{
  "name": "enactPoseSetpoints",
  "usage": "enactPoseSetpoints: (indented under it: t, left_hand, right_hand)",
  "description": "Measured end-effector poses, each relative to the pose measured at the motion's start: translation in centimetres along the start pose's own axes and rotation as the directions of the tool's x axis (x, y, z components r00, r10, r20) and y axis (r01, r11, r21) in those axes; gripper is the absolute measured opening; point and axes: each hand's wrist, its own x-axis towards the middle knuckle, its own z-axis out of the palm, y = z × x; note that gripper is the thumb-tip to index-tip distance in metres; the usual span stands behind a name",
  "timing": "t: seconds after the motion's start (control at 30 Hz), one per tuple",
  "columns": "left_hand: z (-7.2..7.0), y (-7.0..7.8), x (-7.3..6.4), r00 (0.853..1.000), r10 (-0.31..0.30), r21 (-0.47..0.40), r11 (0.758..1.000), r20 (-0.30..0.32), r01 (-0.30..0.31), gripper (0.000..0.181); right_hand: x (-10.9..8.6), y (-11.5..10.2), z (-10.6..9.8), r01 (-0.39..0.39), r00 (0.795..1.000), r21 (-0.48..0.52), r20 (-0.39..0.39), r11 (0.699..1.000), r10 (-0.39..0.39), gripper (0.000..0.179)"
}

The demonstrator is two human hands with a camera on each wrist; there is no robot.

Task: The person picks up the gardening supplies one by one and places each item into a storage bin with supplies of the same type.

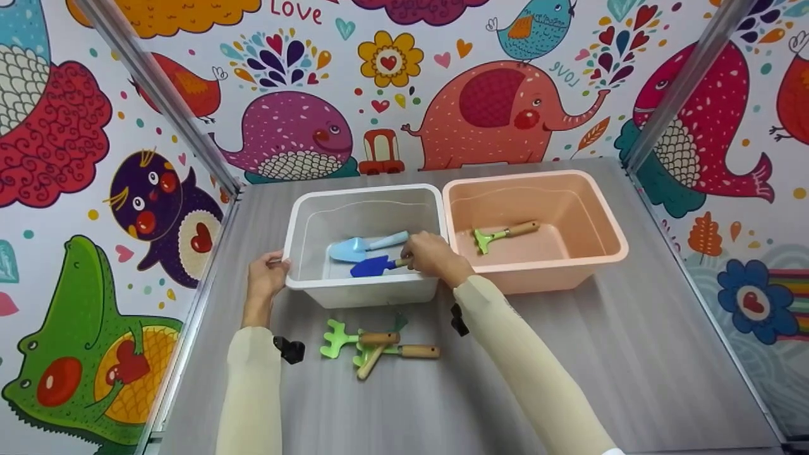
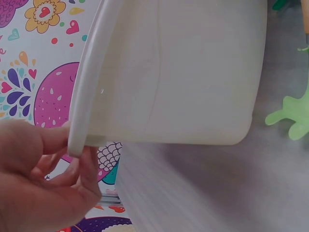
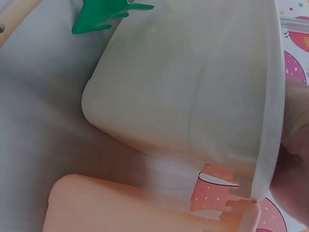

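A white plastic bin (image 1: 366, 292) stands on the table, and my left hand (image 1: 265, 278) pinches its left rim between thumb and fingers. The left wrist view shows that hand (image 2: 53, 169) at the rim corner. My right hand (image 1: 435, 256) reaches over the bin's right front and holds the handle of a dark blue toy trowel (image 1: 371, 266), blade pointing left. Behind it inside the bin lies a light blue toy shovel (image 1: 351, 249). In the right wrist view the bin's wall hides most of my right hand (image 3: 295, 154).
A peach bin (image 1: 537, 278) adjoins on the right, holding a green rake with wooden handle (image 1: 485, 240). In front of the white bin lie a light green rake (image 1: 337, 339), another wooden-handled green tool (image 1: 420, 351) and a dark green rake (image 3: 104, 14), partly overlapping. Printed walls surround the table.
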Motion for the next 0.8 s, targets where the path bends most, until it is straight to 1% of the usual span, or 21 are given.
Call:
enactPoseSetpoints:
  t: [0.23, 0.33, 0.53, 0.67, 0.8]
  left_hand:
    - [-0.02, -0.07, -0.04, 1.0, -0.016, -0.011, 1.0, 0.006, 0.016, 0.038]
    - [-0.06, -0.06, -0.05, 1.0, -0.018, -0.015, 1.0, 0.014, 0.018, 0.038]
    - [-0.21, -0.18, -0.13, 1.0, -0.013, -0.033, 0.999, 0.001, 0.013, 0.038]
    - [-0.24, -0.19, -0.15, 1.0, -0.014, -0.035, 0.999, 0.002, 0.014, 0.039]
    - [-0.11, -0.09, -0.07, 1.0, -0.004, -0.043, 0.999, 0.003, 0.004, 0.038]
  right_hand:
    - [0.43, 0.13, 0.27, -0.014, 0.999, 0.002, 0.048, 1.0, 0.014, 0.017]
    - [0.51, 0.11, 0.26, -0.023, 0.997, 0.021, 0.068, 1.0, 0.022, 0.021]
    - [0.68, -0.11, 0.2, -0.018, 0.996, 0.032, 0.092, 0.999, 0.015, 0.028]
    - [0.71, -0.05, 0.24, -0.008, 0.995, 0.007, 0.095, 1.0, 0.007, 0.027]
    - [0.69, 0.18, 0.29, -0.021, 0.997, 0.016, 0.076, 1.0, 0.02, 0.023]
